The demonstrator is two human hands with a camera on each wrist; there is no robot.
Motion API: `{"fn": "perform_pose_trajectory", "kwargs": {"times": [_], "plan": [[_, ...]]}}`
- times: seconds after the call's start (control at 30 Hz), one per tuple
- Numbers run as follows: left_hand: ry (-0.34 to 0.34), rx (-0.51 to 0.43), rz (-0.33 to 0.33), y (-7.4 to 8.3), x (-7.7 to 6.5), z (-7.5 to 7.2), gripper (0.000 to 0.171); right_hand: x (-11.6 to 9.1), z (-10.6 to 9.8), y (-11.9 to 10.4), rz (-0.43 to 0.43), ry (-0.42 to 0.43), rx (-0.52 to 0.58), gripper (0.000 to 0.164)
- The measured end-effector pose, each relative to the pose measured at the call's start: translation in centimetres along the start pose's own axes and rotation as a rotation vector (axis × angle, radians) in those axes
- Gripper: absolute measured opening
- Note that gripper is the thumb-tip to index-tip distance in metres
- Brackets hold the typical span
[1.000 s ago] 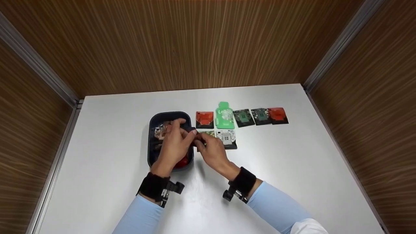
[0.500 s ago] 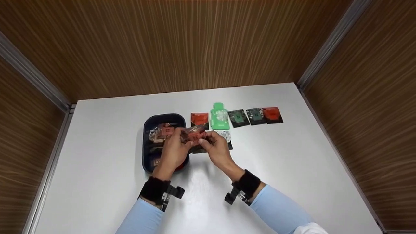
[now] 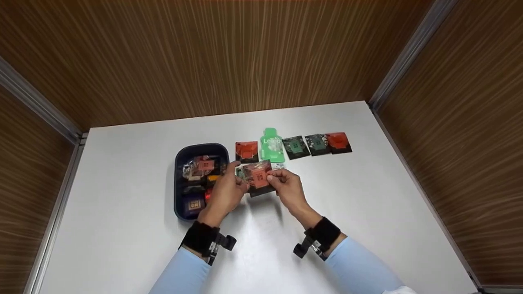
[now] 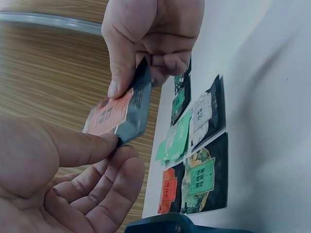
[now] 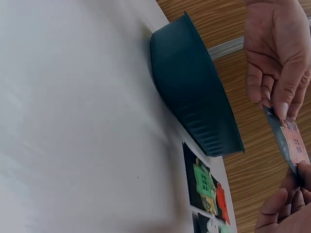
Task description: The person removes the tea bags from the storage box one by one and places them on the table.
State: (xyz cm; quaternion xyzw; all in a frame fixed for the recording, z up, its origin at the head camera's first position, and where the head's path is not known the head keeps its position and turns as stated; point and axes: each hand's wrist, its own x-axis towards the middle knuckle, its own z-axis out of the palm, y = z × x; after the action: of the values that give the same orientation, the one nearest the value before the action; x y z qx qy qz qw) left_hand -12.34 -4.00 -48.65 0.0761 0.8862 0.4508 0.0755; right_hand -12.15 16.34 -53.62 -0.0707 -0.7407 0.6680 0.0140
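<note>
Both hands hold a red and black tea sachet [image 3: 258, 177] raised over the table, its printed face tilted up. My left hand [image 3: 226, 190] pinches its left edge, thumb on top, beside the dark blue bin [image 3: 177, 183]. At the opposite edge, my right hand [image 3: 288, 188] grips the sachet between thumb and fingers. Below the held sachet lie a white and black sachet [image 4: 206, 114] and a green-labelled one [image 4: 204, 177], both mostly covered in the head view. Inside the bin are a clear-wrapped red packet [image 3: 206, 164], a purple packet [image 3: 194, 205] and other small packets.
Behind the hands runs a row on the white table [image 3: 122, 183]: a red sachet [image 3: 246, 151], a green bottle-shaped pouch [image 3: 272, 149], two dark green sachets [image 3: 296, 147] and another red one [image 3: 339, 142]. Wood-grain panels [image 3: 245, 57] enclose the back and sides.
Both hands have brought the red and black sachet from the bin's right rim out to the right, its face now showing. The right hand has shifted right; more of the bin's contents are visible.
</note>
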Motion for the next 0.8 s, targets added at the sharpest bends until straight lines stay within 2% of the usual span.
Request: {"fn": "perform_pose_trajectory", "kwargs": {"times": [0.17,0.3,0.47,0.6,0.8], "plan": [[0.011,0.020,0.024,-0.4,0.0,0.0,0.062,1.1,-3.3,1.0,0.036,0.101,-0.036,0.013],[0.025,0.059,0.036,-0.8,-0.1,0.2,0.052,2.5,-7.0,2.3,0.070,0.178,-0.158,0.015],[0.045,0.104,0.089,-1.5,-0.6,0.5,0.044,3.9,-10.6,3.9,0.122,0.208,-0.347,0.021],[0.036,0.106,0.087,-1.7,-0.8,0.5,0.039,4.7,-11.6,4.6,0.143,0.208,-0.497,0.023],[0.028,0.091,0.076,-1.4,-0.7,0.3,0.032,5.4,-11.4,4.8,0.134,0.201,-0.661,0.023]]}}
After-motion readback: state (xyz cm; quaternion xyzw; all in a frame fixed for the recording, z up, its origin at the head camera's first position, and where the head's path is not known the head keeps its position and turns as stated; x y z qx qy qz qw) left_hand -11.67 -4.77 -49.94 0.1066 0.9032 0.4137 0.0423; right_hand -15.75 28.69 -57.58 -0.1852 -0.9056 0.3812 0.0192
